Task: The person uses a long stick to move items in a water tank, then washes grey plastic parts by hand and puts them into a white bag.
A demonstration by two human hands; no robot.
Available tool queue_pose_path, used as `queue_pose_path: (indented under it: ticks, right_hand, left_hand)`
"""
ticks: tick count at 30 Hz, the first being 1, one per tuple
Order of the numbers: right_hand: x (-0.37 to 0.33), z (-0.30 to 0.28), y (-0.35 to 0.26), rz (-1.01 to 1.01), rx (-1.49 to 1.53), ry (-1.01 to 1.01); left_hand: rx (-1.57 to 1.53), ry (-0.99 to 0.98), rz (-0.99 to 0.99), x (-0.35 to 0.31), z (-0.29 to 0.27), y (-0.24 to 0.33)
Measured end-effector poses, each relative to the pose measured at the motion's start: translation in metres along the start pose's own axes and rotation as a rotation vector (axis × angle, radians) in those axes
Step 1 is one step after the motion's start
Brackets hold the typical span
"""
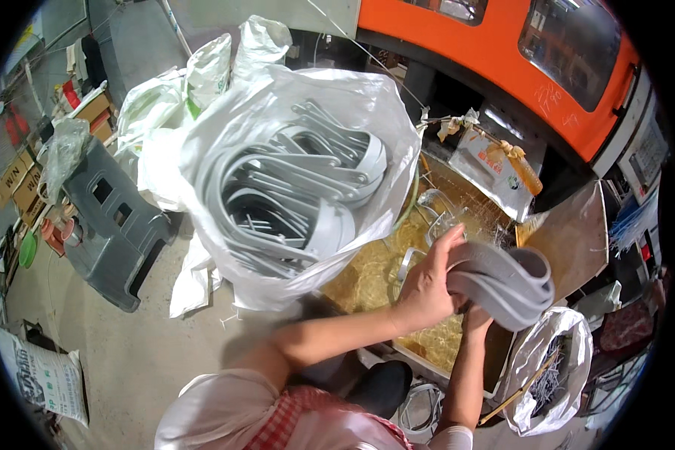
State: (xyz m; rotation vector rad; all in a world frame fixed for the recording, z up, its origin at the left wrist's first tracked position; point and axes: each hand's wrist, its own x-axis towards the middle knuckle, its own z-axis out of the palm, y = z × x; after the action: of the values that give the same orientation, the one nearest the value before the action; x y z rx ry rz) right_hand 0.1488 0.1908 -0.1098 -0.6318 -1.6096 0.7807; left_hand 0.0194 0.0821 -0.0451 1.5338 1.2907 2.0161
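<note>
A stack of curved grey plastic strips (502, 283) is between my two hands, above a tub of yellowish water (371, 281). My left hand (430, 283) grips the stack's left end, thumb at the top edge. From below, my right hand (476, 319) closes on its underside; the stack hides part of those fingers. Several similar pieces (435, 206) lie in the water just beyond my left hand. A large white sack (262, 289) stands open to the left, filled with many grey curved strips (300, 169) that have holes at their ends.
An orange machine (495, 64) with dark windows stands behind the tub. A white sack of thin scraps (551, 367) sits at the right. On the left are a grey plastic stool (112, 217), cardboard boxes (22, 184) and a filled printed sack (41, 371).
</note>
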Motion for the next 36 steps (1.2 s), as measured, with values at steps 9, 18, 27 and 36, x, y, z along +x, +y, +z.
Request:
queue_pose_path:
  ticks: [9, 18, 27, 36]
  right_hand:
    - [0.148, 0.069, -0.069, -0.326, -0.473, -0.41]
    - [0.241, 0.221, -0.177, -0.094, 0.105, -0.58]
    - [0.215, 0.346, -0.066, -0.348, -1.27, -1.256]
    - [0.253, 0.246, -0.134, -0.147, -0.104, -0.87]
  left_hand:
    - [0.823, -0.24, 0.417, 0.066, -0.156, 0.148]
    - [1.333, -0.191, -0.253, 0.135, -0.365, 0.075]
    - [0.688, 0.019, -0.461, 0.155, -0.38, 0.028]
    - [0.881, 0.169, 0.038, 0.068, -0.384, 0.148]
